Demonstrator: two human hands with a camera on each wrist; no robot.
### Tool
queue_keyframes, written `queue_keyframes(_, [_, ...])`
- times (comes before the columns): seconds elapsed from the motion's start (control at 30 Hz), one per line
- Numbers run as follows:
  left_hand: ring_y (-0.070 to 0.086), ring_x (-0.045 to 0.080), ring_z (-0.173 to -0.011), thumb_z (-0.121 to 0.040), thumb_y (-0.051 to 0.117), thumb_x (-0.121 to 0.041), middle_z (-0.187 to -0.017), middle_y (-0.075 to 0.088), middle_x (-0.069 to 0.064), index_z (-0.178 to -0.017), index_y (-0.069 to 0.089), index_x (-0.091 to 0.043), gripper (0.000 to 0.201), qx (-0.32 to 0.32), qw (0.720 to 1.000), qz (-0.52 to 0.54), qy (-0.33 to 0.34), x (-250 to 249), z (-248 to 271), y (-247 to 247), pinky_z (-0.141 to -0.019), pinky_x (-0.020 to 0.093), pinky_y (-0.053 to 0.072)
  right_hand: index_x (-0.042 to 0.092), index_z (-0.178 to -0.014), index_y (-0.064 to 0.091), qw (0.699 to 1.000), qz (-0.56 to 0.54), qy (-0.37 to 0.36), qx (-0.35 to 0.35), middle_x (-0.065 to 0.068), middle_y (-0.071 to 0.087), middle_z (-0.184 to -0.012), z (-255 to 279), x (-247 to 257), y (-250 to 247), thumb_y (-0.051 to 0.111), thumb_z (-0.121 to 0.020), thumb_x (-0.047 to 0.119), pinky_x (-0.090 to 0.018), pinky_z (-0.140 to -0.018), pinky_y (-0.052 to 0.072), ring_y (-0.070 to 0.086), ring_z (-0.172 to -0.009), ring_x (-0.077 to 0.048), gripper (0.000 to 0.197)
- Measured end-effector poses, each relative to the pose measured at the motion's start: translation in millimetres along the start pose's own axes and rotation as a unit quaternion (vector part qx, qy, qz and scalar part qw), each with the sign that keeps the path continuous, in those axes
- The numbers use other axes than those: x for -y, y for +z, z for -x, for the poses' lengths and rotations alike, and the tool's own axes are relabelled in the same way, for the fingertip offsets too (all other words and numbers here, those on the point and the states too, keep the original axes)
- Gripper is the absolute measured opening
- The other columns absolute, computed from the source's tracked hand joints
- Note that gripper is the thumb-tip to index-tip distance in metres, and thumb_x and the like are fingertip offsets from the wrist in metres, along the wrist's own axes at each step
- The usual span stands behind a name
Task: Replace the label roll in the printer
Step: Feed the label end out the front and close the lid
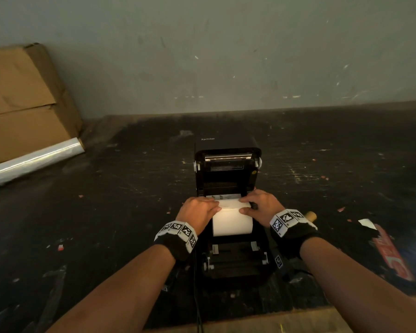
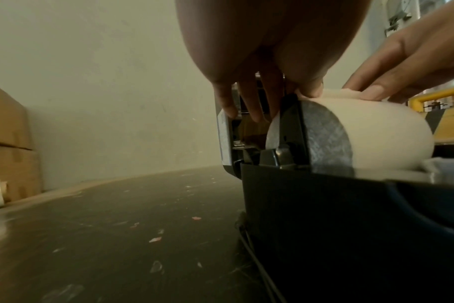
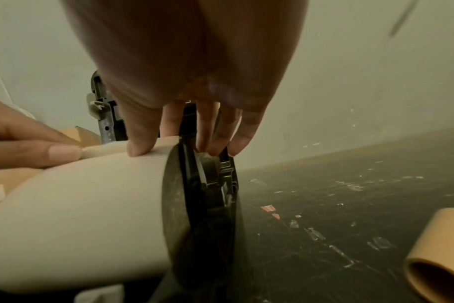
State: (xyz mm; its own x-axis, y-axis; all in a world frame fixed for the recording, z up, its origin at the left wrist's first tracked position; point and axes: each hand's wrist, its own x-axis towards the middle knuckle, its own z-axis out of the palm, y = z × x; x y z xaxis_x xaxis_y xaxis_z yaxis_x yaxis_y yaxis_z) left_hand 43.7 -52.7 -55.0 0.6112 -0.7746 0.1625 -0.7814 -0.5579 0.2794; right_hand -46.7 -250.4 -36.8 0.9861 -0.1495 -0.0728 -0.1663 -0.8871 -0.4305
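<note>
A black label printer stands on the dark table with its lid tipped up and back. A white label roll lies across its bay between two black side holders. My left hand is at the roll's left end and my right hand at its right end. Each thumb presses down on the loose paper end on top of the roll, pinching it, as the left thumb and right thumb show. The other fingers hang outside the holders.
An empty brown cardboard core lies on the table right of the printer. Cardboard boxes and a roll of clear film sit at the back left. A red printed strip lies at the right. A black cable runs toward me.
</note>
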Motion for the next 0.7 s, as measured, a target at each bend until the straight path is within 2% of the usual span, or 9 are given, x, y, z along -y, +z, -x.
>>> queue_keyframes(0.13, [0.06, 0.017, -0.112, -0.098, 0.04, -0.029, -0.116, 0.069, 0.002, -0.113, 0.067, -0.014, 0.034, -0.006, 0.999, -0.023, 0.034, 1, -1, -4, -0.102, 0.032, 0.04, 0.013, -0.114, 0.066, 0.997, 0.012, -0.054, -0.051, -0.006, 0.058, -0.123, 2, 1, 0, 0.055, -0.091, 0.023, -0.029, -0.102, 0.037, 0.051, -0.115, -0.019, 0.028])
queue_keyframes(0.23, [0.057, 0.016, -0.113, -0.098, 0.041, -0.03, -0.117, 0.067, -0.001, -0.114, 0.066, -0.017, 0.033, -0.012, 0.999, -0.024, 0.042, 0, 1, -5, -0.102, 0.033, 0.039, 0.011, -0.108, 0.068, 0.992, 0.025, -0.089, -0.086, -0.005, 0.06, -0.118, 6, 2, 0, 0.052, -0.092, 0.021, -0.024, -0.098, 0.034, 0.052, -0.112, -0.016, 0.024])
queue_keyframes(0.33, [0.051, 0.015, -0.115, -0.097, 0.044, -0.03, -0.12, 0.061, -0.002, -0.118, 0.064, -0.02, 0.031, -0.016, 0.999, -0.024, 0.043, -2, 8, -5, -0.1, 0.032, 0.039, 0.014, -0.105, 0.069, 0.989, 0.029, -0.101, -0.101, -0.003, 0.059, -0.114, 13, 0, 5, 0.055, -0.09, 0.022, -0.025, -0.095, 0.038, 0.052, -0.109, -0.016, 0.022])
queue_keyframes(0.43, [0.051, 0.015, -0.11, -0.096, 0.046, -0.028, -0.116, 0.058, 0.001, -0.119, 0.065, -0.019, 0.031, -0.013, 0.999, -0.017, 0.048, -5, 17, -6, -0.096, 0.028, 0.042, 0.015, -0.104, 0.071, 0.99, 0.008, -0.084, -0.112, -0.002, 0.057, -0.108, 23, -1, 11, 0.059, -0.088, 0.022, -0.019, -0.088, 0.039, 0.052, -0.099, -0.01, 0.021])
queue_keyframes(0.5, [0.054, 0.015, -0.106, -0.096, 0.047, -0.03, -0.113, 0.058, 0.002, -0.118, 0.066, -0.02, 0.031, -0.016, 0.999, -0.003, 0.041, -7, 23, -5, -0.088, 0.023, 0.043, 0.017, -0.102, 0.071, 0.99, -0.011, -0.067, -0.121, -0.001, 0.057, -0.103, 31, 0, 14, 0.063, -0.085, 0.021, -0.012, -0.08, 0.036, 0.05, -0.09, -0.007, 0.02])
queue_keyframes(0.57, [0.059, 0.016, -0.101, -0.096, 0.048, -0.031, -0.11, 0.062, 0.001, -0.117, 0.068, -0.021, 0.031, -0.012, 0.999, 0.017, 0.033, -9, 29, -1, -0.084, 0.025, 0.047, 0.019, -0.103, 0.071, 0.994, -0.041, -0.029, -0.098, 0.001, 0.057, -0.099, 39, -1, 16, 0.067, -0.082, 0.022, -0.007, -0.074, 0.034, 0.051, -0.085, -0.007, 0.021])
queue_keyframes(0.63, [0.064, 0.017, -0.098, -0.094, 0.05, -0.032, -0.108, 0.068, 0.0, -0.114, 0.07, -0.022, 0.029, -0.012, 0.999, 0.046, 0.02, -11, 35, 5, -0.084, 0.033, 0.052, 0.02, -0.104, 0.069, 0.995, -0.09, 0.023, -0.046, 0.002, 0.062, -0.096, 47, -4, 17, 0.069, -0.081, 0.024, -0.012, -0.076, 0.04, 0.056, -0.085, -0.009, 0.023])
queue_keyframes(0.7, [0.067, 0.016, -0.096, -0.093, 0.052, -0.033, -0.107, 0.072, -0.002, -0.112, 0.071, -0.023, 0.028, -0.019, 0.997, 0.072, -0.001, -12, 42, 11, -0.085, 0.034, 0.054, 0.021, -0.097, 0.069, 0.982, -0.17, 0.076, -0.037, 0.005, 0.068, -0.09, 51, -8, 20, 0.067, -0.082, 0.029, -0.02, -0.079, 0.045, 0.062, -0.082, -0.01, 0.017])
